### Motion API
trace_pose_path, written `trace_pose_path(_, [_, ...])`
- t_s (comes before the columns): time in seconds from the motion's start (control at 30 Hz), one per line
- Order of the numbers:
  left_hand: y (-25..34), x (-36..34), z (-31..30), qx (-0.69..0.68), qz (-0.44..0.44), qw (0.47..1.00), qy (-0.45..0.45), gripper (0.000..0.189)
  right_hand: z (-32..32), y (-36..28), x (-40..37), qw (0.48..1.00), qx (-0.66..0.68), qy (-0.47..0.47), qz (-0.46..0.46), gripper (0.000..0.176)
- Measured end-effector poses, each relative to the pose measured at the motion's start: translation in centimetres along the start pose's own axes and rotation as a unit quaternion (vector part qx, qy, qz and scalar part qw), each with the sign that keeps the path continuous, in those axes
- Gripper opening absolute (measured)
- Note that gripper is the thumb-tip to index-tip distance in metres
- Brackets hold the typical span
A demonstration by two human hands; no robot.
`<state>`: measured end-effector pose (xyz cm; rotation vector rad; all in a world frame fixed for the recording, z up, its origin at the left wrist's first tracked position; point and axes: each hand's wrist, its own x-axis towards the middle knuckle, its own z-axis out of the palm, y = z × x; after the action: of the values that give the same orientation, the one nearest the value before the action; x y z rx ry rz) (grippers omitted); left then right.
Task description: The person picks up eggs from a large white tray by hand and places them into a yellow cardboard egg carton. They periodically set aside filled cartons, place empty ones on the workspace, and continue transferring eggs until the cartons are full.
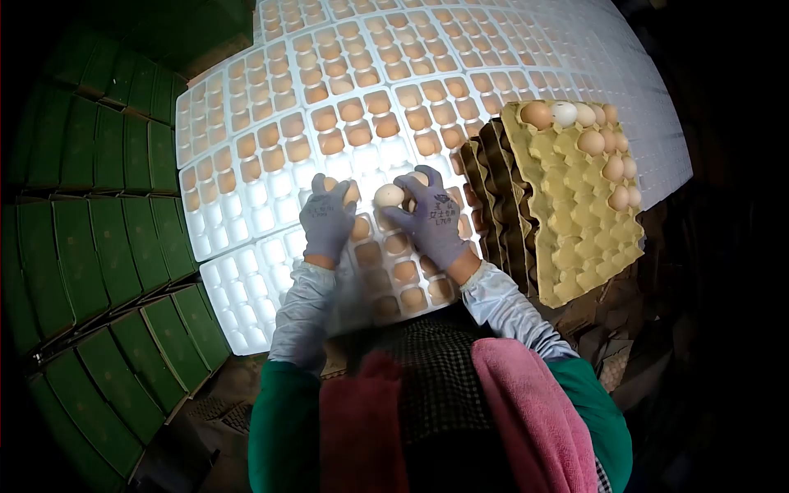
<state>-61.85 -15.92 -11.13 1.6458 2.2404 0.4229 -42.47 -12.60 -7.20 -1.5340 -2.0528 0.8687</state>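
My left hand [327,218], in a grey glove, curls over the foam egg trays with its fingers around an egg [352,192]. More shell shows between its fingertips. To the right, my right hand [434,220], gloved alike, grips a pale egg [389,195] between thumb and fingers. Other eggs show partly behind those fingers. Both hands are low over a white foam tray [283,182] that has bare pockets around them. Brown eggs [405,272] fill pockets of the tray nearest my body, between my forearms.
A stack of pulp egg trays [567,238] stands on the right, with several eggs [592,143] along the top tray's far and right sides. Filled foam trays [337,59] spread across the far surface. Green boxes [94,246] are piled along the left.
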Motion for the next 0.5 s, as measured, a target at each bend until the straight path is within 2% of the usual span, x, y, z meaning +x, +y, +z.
trace_pose_path(0.03, [-0.3, 0.3, 0.4, -0.005, 0.023, 1.000, -0.005, 0.041, 1.5, 0.6, 1.3, 1.000, -0.005, 0.001, 0.004, 0.045])
trace_pose_path(0.1, [-0.6, 0.8, 0.6, -0.012, 0.047, 0.999, 0.001, 0.041, 3.5, 1.5, 2.9, 0.992, -0.119, -0.031, -0.029, 0.046])
trace_pose_path(0.17, [-1.9, 2.3, 1.9, 0.012, 0.152, 0.981, 0.118, 0.034, 3.4, 1.7, 3.4, 0.989, -0.135, -0.055, -0.019, 0.047])
trace_pose_path(0.2, [-2.3, 3.3, 2.4, 0.058, 0.164, 0.981, 0.088, 0.034, 2.7, 1.1, 3.3, 0.987, -0.153, -0.058, -0.011, 0.047])
trace_pose_path(0.23, [-3.0, 4.3, 2.8, 0.054, 0.168, 0.980, 0.087, 0.034, 2.2, 0.9, 3.3, 0.983, -0.172, -0.061, -0.004, 0.047])
trace_pose_path(0.3, [-2.5, 5.6, 1.4, 0.016, 0.226, 0.974, 0.009, 0.035, 1.7, 1.3, 3.3, 0.983, -0.164, -0.087, -0.002, 0.045])
trace_pose_path(0.33, [-1.2, 5.6, -0.5, -0.029, 0.119, 0.990, -0.077, 0.034, 1.3, 1.6, 3.5, 0.982, -0.151, -0.110, -0.003, 0.044])
trace_pose_path(0.37, [-0.6, 5.8, -0.6, -0.033, 0.127, 0.988, -0.078, 0.034, 1.2, 1.9, 3.9, 0.982, -0.155, -0.103, 0.002, 0.044])
trace_pose_path(0.43, [0.5, 6.3, -0.3, -0.212, 0.133, 0.968, 0.028, 0.038, 1.4, 2.8, 4.9, 0.992, -0.059, 0.108, -0.040, 0.040])
trace_pose_path(0.47, [1.4, 6.6, 0.2, -0.194, 0.124, 0.972, 0.053, 0.040, 1.7, 4.3, 5.6, 0.983, -0.054, 0.162, -0.064, 0.036])
trace_pose_path(0.5, [2.6, 7.1, 1.0, -0.179, 0.123, 0.973, 0.076, 0.043, 2.2, 5.5, 5.8, 0.964, -0.166, 0.191, -0.080, 0.038])
